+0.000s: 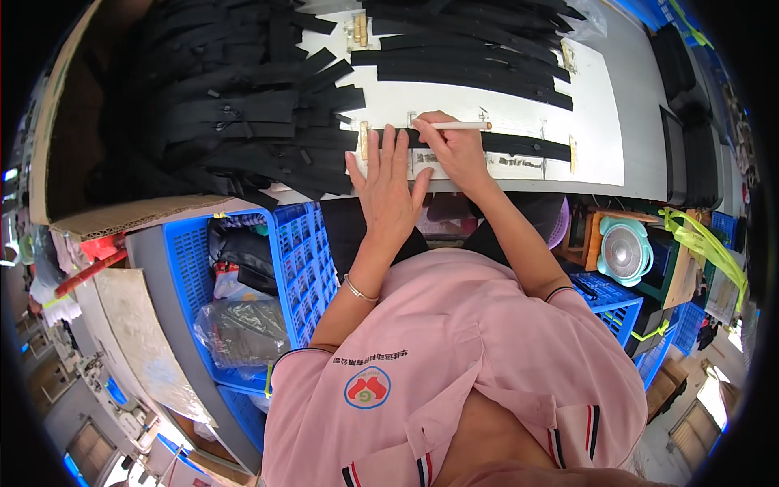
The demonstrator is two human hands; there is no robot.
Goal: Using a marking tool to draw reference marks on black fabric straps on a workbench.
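Observation:
My left hand [385, 188] lies flat with its fingers stretched out, pressing the left end of a black zipper strip [523, 146] against a white board [596, 122]. In my right hand [464, 158] is a slim white pen [466, 126], pinched between thumb and fingers. Its writing end points left, just above the strip, but the tip itself is hidden by my fingers. Dark pen marks and tape pieces [363, 144] show on the board around the strip. Farther back, more black strips [462, 69] lie side by side across the board.
A cardboard box [134, 217] heaped with black zippers [219, 114] stands on the left. Below the table edge is a blue plastic crate [304, 260] with bagged items. To the right are a small turquoise fan [625, 250] and a blue plastic stool [608, 296].

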